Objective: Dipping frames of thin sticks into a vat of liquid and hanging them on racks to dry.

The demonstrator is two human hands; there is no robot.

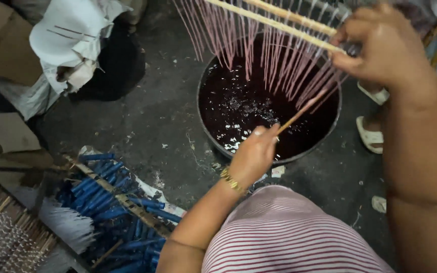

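Note:
My right hand (380,48) grips the end of a wooden rack (274,23) made of pale sticks, held up above a round tub (206,129) of dark red liquid. Several thin pink candles (279,58) hang from the rack on strings over the tub. My left hand (253,154), with a gold bracelet at the wrist, pinches a thin brown stick (302,110) that points up into the hanging candles. White flakes float on the liquid.
Blue candles on a wooden frame (112,202) lie on the dark floor at lower left. White cloth and sacks (72,40) are piled at upper left beside cardboard (6,136). White sandals (370,134) sit right of the tub.

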